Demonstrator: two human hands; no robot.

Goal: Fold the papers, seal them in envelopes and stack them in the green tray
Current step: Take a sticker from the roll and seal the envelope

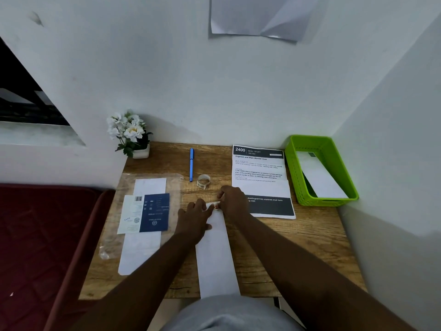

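At the middle of the wooden desk [310,247], a long white envelope [218,259] lies lengthwise, its near end hanging over the desk's front edge and its far end under both hands. The left hand [194,217] lies flat across the envelope's far end, fingers extended, pressing it down. The right hand [232,199] pinches something small at the flap end, most likely a strip of tape (too small to be sure). The tape roll [203,180] stands just beyond the hands at about 12 o'clock, with a blue pen [191,164] beside it at 11 o'clock.

Sealing looks to be the step in hand. To do it well, the left palm should keep the flap flat and square while the right thumb lays the strip across the flap's edge and smooths outward, so no wrinkle lifts it.

A printed sheet [259,168] waits at 1 o'clock, partly under the right wrist. The green tray [296,173] sits at 2 o'clock and already holds one white envelope [319,177]. A clear packet of spare envelopes [143,249] lies at 9 o'clock.
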